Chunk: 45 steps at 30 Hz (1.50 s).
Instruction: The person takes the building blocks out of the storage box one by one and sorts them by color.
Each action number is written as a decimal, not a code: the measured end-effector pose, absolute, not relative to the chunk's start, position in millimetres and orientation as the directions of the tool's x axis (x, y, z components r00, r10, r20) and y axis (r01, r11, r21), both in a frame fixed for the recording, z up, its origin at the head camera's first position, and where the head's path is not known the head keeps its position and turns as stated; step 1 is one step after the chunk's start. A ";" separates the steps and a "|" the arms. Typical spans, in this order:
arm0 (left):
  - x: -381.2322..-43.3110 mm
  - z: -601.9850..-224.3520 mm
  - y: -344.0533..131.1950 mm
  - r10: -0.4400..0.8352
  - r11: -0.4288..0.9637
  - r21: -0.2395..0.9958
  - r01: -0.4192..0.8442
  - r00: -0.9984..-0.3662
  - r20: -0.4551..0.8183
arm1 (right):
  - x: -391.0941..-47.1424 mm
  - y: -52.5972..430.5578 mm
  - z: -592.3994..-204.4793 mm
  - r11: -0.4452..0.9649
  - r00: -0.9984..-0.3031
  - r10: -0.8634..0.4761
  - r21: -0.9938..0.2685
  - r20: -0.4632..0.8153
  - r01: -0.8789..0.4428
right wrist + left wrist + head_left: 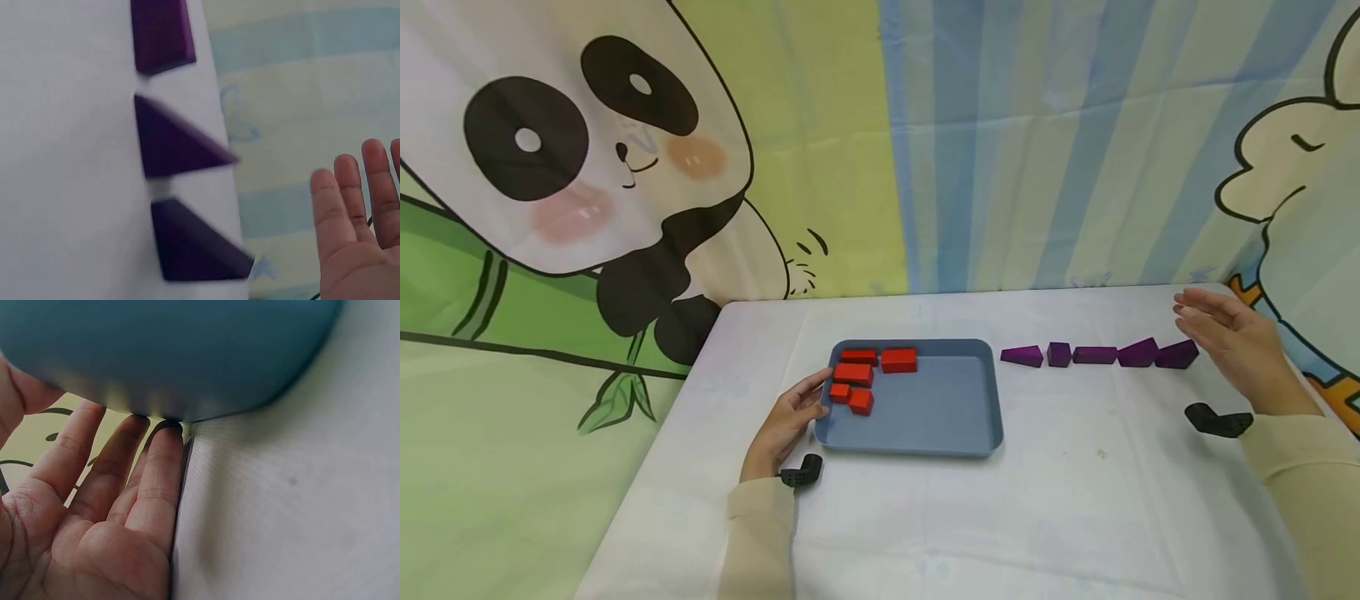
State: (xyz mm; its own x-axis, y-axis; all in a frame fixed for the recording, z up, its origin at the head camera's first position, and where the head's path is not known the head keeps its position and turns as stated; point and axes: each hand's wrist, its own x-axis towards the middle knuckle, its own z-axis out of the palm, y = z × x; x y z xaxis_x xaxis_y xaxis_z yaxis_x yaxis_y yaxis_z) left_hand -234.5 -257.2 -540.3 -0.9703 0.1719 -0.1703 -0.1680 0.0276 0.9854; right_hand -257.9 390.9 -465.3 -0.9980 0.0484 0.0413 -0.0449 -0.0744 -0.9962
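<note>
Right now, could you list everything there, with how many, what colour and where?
Table: one, white, filling lower middle
Tray: one, greyish blue, on table
Red blocks: five, red, in tray, toward left
Purple blocks: five, purple, row right of tray
Backdrop: one, green, yellow, blue, behind table
Panda drawing: one, black, white, backdrop's left
Cartoon figure: one, pale, backdrop's right
Sleeves: two, beige, at bottom edge
Wrist devices: two, black, beside sleeve ends
Left hand: one, touching tray's left side
Right hand: one, near purple row's right end

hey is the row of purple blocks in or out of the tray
Out: the purple blocks lie on the white table, right of the tray.
</note>
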 end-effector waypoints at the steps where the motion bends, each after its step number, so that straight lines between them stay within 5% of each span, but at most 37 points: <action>1: -234.5 -540.4 -257.3 0.171 0.026 0.985 -0.169 -0.970 -0.171 | -259.4 386.1 -463.4 -0.146 -0.998 0.031 -0.988 0.055 -0.059; 8: -235.6 -541.5 -256.0 0.169 0.019 0.985 -0.171 -0.971 -0.172 | -266.3 352.8 -455.8 -0.135 -0.999 -0.012 -0.990 0.044 -0.042; 17: -235.6 -542.8 -254.6 0.162 -0.003 0.986 -0.166 -0.973 -0.164 | -272.9 309.6 -456.0 -0.295 -0.986 -0.141 -0.955 0.088 -0.043; 37: -236.8 -539.9 -257.7 0.191 0.020 0.990 -0.138 -0.972 -0.139 | -286.7 199.2 -452.1 0.073 -0.969 -0.235 -0.993 0.076 -0.096; 45: -235.2 -536.5 -256.8 0.205 -0.002 0.991 -0.132 -0.970 -0.128 | -295.8 157.7 -458.2 0.044 -0.956 -0.281 -0.994 0.080 -0.096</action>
